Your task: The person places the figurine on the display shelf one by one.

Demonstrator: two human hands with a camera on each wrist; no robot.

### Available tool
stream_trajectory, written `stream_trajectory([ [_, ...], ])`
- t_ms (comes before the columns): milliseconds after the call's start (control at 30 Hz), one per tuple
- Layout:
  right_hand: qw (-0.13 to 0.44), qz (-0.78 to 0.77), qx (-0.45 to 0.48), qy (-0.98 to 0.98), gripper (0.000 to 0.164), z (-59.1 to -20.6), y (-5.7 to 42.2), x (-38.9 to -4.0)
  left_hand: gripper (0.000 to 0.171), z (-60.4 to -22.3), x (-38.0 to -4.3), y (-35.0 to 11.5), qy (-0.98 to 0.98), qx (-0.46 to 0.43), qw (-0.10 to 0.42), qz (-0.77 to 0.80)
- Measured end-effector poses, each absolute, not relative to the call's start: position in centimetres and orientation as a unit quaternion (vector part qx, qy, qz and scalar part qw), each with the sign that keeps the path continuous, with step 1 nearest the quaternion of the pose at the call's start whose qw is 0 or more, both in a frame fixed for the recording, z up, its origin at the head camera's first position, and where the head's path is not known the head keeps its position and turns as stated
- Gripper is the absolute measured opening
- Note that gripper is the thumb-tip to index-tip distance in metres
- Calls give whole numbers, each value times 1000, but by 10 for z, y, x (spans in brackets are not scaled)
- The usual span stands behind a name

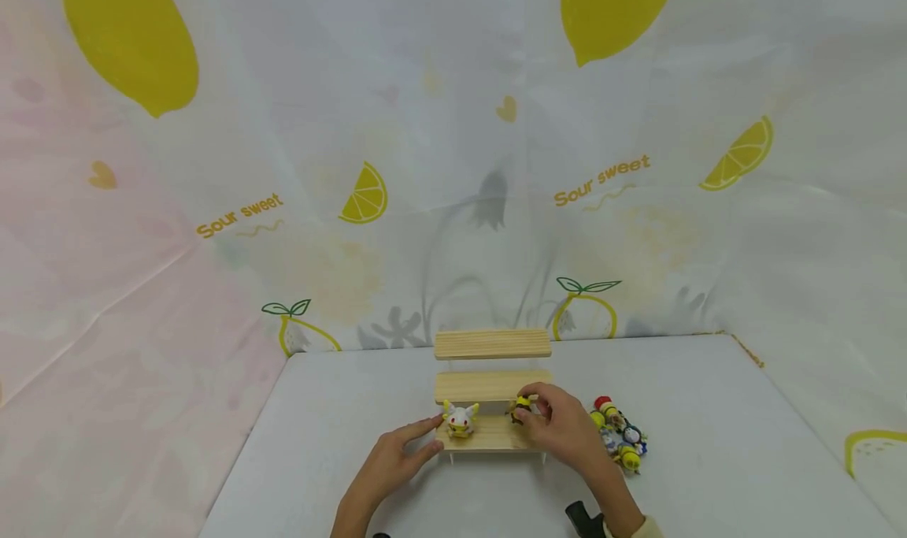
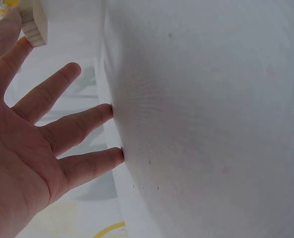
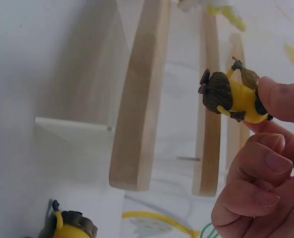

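A small yellow and dark-brown figurine point(image 3: 241, 96) is pinched between the thumb and fingers of my right hand point(image 1: 567, 432), over the right part of the lowest board of a three-step wooden display stand point(image 1: 489, 441). On that board's left part sits a white figurine point(image 1: 460, 421) with yellow horn-like tips and red eyes. My left hand point(image 1: 391, 461) is at the left end of the same board, its thumb and index fingertip against the wood. Its other fingers point(image 2: 82, 126) are spread and straight, close to the white tabletop in the left wrist view.
Right of the stand, several colourful figurines point(image 1: 623, 437) lie in a cluster on the white table point(image 1: 723, 443). A black object point(image 1: 583, 518) shows by the right wrist. Behind the table hangs a lemon-printed cloth point(image 1: 453, 128).
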State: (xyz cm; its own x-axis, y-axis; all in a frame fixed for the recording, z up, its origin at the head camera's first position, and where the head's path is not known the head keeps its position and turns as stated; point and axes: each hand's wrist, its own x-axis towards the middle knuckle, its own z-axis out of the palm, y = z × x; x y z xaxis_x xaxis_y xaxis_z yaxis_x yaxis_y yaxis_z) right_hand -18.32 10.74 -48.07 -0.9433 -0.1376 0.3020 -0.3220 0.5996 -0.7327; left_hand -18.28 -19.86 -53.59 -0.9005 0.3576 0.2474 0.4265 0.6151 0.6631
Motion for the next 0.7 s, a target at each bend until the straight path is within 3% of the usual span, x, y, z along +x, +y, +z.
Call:
stream_trajectory([
  [700,89,404,180,-892,23,-492,84,-182,47,-536,-183,-199,-893,-225,54,-385],
])
